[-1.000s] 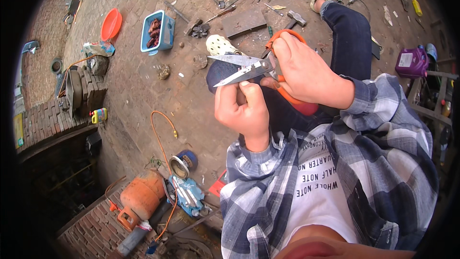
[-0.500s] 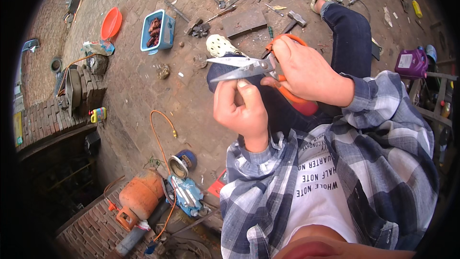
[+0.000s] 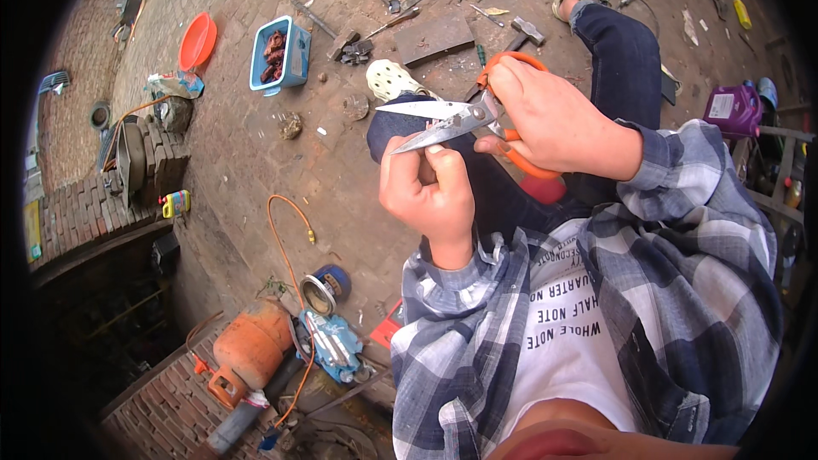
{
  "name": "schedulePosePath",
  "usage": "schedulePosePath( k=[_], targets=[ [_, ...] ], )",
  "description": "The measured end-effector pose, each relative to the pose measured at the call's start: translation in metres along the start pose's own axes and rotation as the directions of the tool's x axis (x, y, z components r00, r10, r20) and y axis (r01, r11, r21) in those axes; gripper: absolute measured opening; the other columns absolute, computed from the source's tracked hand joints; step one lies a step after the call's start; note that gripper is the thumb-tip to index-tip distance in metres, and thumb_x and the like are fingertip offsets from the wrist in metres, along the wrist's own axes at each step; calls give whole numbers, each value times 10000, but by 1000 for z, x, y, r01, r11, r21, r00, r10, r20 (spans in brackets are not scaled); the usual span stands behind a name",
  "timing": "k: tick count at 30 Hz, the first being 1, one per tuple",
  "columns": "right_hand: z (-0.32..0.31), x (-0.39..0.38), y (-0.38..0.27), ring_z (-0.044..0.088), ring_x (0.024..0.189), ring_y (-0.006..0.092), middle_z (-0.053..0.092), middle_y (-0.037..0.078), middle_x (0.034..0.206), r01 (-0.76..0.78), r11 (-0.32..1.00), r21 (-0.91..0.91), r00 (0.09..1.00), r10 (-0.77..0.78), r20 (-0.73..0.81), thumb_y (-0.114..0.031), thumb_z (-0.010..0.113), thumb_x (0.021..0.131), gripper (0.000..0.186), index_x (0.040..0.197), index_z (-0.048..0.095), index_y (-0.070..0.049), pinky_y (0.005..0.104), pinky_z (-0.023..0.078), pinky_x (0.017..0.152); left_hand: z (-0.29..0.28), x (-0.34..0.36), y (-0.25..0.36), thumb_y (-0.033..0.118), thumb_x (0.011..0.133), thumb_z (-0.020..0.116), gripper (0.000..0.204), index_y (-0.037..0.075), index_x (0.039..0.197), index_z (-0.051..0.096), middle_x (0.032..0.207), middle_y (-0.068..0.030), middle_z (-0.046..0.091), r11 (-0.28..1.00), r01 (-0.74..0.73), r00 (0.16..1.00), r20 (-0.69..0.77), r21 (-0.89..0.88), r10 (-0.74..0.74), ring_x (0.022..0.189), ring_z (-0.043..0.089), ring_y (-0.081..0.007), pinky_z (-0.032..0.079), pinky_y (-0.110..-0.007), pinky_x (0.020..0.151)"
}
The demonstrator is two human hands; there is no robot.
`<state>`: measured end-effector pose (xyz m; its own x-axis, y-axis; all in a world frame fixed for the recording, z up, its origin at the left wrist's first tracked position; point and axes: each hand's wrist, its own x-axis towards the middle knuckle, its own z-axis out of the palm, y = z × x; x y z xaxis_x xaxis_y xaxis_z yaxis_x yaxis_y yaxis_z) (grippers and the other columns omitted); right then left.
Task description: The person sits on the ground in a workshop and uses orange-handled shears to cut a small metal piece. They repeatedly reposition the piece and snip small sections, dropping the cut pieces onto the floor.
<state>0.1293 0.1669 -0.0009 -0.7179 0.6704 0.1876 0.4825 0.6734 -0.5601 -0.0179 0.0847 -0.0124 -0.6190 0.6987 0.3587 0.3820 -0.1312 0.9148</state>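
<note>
My right hand (image 3: 558,119) is closed on orange-handled scissors (image 3: 456,124), whose steel blades point left and stand partly apart above my left hand (image 3: 430,200). My left hand is pinched just under the lower blade, at its fingertips; whatever small thing it holds is too small and hidden to make out. Behind the blades are my bent knee in dark jeans (image 3: 382,132) and a cream clog (image 3: 392,77).
A blue tub of reddish-brown pieces (image 3: 294,55), an orange basin (image 3: 198,41), a metal block (image 3: 434,38), a hammer (image 3: 528,31) and scattered tools lie on the paving. A purple jug (image 3: 733,111) sits right; an orange gas cylinder (image 3: 256,341) and hose lie lower left, beside a dark opening.
The scissor blades have shifted and tilted slightly, their tips moving a little right since half a second ago, with small movements of my right hand. My left hand stays pinched in nearly the same place.
</note>
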Motion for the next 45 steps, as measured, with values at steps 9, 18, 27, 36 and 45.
schedulePosePath(
  k=[9, 18, 27, 36, 45],
  targets=[
    [-8, 0, 3, 606, 842, 376, 561, 210, 915, 5, 999, -45, 988, 2, 152, -476, 656, 828, 605, 1022, 467, 65, 422, 505, 713, -7, 1, -8, 35, 759, 536, 112, -47, 791, 605, 643, -25, 466, 998, -8, 998, 68, -68, 12, 522, 370, -88, 256, -253, 473],
    [2, -4, 8, 623, 745, 364, 573, 194, 796, 46, 996, -79, 998, -43, 39, -396, 671, 839, 516, 979, 463, 56, 419, 503, 655, -7, 2, -5, 23, 776, 525, 122, -68, 800, 603, 675, -30, 487, 981, 123, 990, 94, -152, -110, 578, 414, -83, 303, -236, 512],
    [1, -4, 5, 606, 763, 395, 589, 199, 817, -114, 992, -59, 988, 120, 101, -402, 707, 803, 536, 1007, 464, 29, 444, 494, 648, 4, 3, -2, 98, 934, 511, 218, -75, 912, 641, 770, -30, 621, 996, 38, 999, 30, -78, -36, 695, 522, -67, 400, -208, 617],
    [-3, -3, -1, 629, 816, 369, 609, 203, 855, -45, 996, -71, 999, 47, 24, -512, 656, 813, 642, 1063, 501, 59, 425, 516, 700, 2, 2, 1, -22, 810, 538, 108, -68, 854, 626, 739, -27, 536, 977, 187, 982, 9, -101, -187, 618, 471, -79, 359, -234, 534],
    [0, 1, -2, 553, 885, 394, 524, 206, 952, -27, 998, -58, 1000, 27, -3, -479, 711, 760, 636, 1012, 451, 44, 434, 487, 737, -5, 2, 1, -36, 772, 555, 96, -74, 824, 627, 719, -17, 524, 988, 150, 988, 28, -32, -149, 598, 455, -70, 346, -219, 522]
  ],
)
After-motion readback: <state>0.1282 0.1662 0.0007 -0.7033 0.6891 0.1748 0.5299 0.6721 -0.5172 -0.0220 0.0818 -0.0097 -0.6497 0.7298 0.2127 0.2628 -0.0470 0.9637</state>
